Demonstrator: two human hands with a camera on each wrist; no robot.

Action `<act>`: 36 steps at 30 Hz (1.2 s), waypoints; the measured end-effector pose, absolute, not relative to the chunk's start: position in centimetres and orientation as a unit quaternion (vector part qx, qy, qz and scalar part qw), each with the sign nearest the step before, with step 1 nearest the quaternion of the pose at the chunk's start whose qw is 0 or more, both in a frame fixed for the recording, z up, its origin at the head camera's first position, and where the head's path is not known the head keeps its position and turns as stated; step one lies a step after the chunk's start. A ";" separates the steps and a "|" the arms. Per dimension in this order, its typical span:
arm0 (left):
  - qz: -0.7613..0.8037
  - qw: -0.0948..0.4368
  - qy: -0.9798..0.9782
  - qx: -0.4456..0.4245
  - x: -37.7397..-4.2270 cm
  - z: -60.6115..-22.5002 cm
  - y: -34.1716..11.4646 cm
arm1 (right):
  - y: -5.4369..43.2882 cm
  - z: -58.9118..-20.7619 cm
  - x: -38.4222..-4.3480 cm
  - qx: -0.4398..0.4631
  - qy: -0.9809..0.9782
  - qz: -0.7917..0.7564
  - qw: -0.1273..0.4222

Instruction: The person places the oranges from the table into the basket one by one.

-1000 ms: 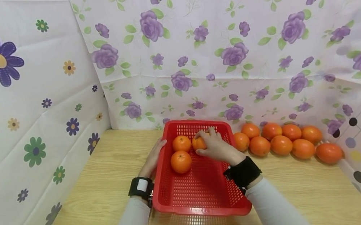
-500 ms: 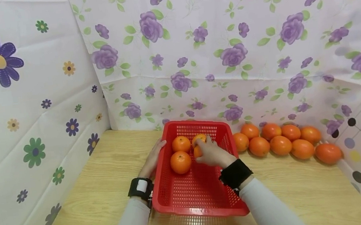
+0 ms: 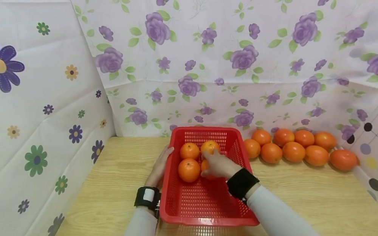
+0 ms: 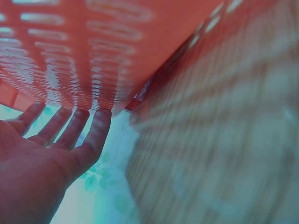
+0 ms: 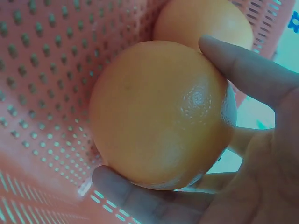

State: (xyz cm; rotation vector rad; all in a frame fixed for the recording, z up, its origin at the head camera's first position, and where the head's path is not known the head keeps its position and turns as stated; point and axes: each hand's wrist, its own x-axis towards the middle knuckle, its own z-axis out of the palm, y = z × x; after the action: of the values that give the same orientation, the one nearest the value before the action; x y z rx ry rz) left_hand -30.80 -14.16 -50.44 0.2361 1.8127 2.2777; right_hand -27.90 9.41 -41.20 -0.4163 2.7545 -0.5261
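Note:
In the head view, a red plastic basket (image 3: pixel 216 221) with perforated walls stands on the table. My right hand (image 3: pixel 219 164) is inside it, its thumb and fingers around an orange (image 5: pixel 161 116), which the hand largely covers from above. Behind that fruit lies another orange (image 3: pixel 210 146); to its left are two more, a back orange (image 3: pixel 189 151) and a front orange (image 3: pixel 189 170). My left hand (image 3: pixel 161 166) is at the basket's left side. In the left wrist view its fingers (image 4: pixel 96 135) extend, fairly straight, to the outer wall.
Right of the basket, several more orange fruits (image 3: pixel 294 152) lie in two rough rows on the wooden table (image 3: pixel 95 210). A flowered sheet (image 3: pixel 205 74) hangs behind, with patterned sheets at both sides.
My right hand has moved nearer and slightly left within the basket, with the orange in its grip. The orange at the back right is now uncovered. My left hand stays put.

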 end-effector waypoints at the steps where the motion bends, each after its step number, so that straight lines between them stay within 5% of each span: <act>1: 0.775 0.110 0.617 0.080 -30.8 -50.5 -14.1 | 9.4 -41.3 -27.9 -0.145 0.961 -0.181 0.153; 36: 0.768 0.101 0.629 0.067 -30.9 -50.5 -14.1 | 9.7 -41.5 -27.9 -0.116 0.960 -0.207 0.151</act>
State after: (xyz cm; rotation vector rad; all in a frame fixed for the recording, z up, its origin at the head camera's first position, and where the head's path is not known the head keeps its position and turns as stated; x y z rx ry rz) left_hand -30.87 -14.11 -50.54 0.1971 1.8594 2.2678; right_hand -27.87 9.72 -41.51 -0.3339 2.7560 -0.5950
